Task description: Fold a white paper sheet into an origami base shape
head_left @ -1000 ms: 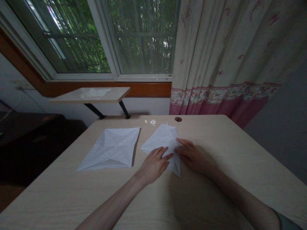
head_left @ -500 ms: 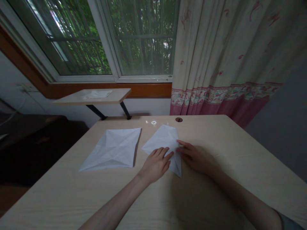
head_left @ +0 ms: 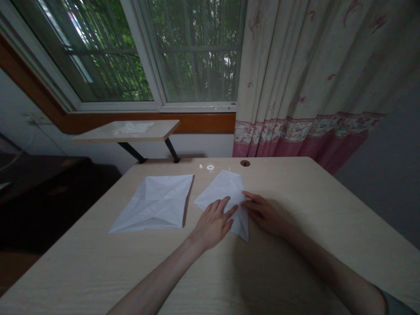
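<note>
A creased white sheet of paper [head_left: 226, 184], folded over along its right side, lies on the table. My left hand [head_left: 215, 221] rests flat on the lower part of it, fingers spread and pressing down. At the folded right edge is my right hand [head_left: 264, 214], its fingers stretched out and the fingertips touching the paper. Its thumb is hard to make out. To the left lies a second white sheet [head_left: 160, 202], spread out with crossing creases and slightly raised edges; neither hand touches it.
The light wooden table [head_left: 183, 271] carries both sheets. A small raised shelf [head_left: 147, 134] on black legs stands at the back left, with thin white material [head_left: 133, 127] on it. A round cable hole [head_left: 245, 163] is near the back edge. Behind are a window and a curtain [head_left: 295, 87].
The fingers of my left hand have shifted slightly up the paper. My right hand stays at the paper's right edge, and the second sheet is unchanged.
</note>
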Demonstrator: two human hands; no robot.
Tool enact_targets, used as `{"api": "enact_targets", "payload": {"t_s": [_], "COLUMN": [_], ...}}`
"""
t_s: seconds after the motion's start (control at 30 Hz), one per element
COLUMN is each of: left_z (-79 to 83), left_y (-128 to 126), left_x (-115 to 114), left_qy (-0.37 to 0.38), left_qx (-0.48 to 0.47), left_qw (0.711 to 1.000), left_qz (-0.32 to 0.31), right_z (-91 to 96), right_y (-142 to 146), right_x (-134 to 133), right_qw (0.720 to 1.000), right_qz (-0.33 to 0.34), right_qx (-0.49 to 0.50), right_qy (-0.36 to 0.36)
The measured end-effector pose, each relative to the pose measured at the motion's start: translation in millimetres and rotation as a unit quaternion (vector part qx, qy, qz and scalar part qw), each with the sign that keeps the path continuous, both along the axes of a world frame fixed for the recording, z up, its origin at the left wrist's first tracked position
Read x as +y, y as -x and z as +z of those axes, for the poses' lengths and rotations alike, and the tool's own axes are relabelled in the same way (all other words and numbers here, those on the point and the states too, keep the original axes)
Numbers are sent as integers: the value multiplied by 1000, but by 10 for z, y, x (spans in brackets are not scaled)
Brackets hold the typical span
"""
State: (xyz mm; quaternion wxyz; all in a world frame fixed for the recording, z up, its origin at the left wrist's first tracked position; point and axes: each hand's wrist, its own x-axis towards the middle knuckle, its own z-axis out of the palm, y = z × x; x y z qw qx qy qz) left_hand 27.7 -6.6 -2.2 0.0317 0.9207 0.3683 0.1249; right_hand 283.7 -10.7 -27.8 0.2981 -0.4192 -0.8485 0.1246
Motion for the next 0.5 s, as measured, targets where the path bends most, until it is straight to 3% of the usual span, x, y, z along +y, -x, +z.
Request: {"api": "enact_targets", "payload": {"t_s": [0.27,0.5], "left_z": [-56,-50], "left_y": [43,130], "left_x": [22,23], "left_qy": [20,2], "left_qx": [12,4], "left_qw": [1000,999], "left_qz": [-15,-51], "right_z": [-29,73], "right_y": [-74,-34], "right_x": [62,33], "right_qw": [998,996], "right_qz": [-60,-78], "right_qx": [34,-19], "right_qy": [-14,-25]}}
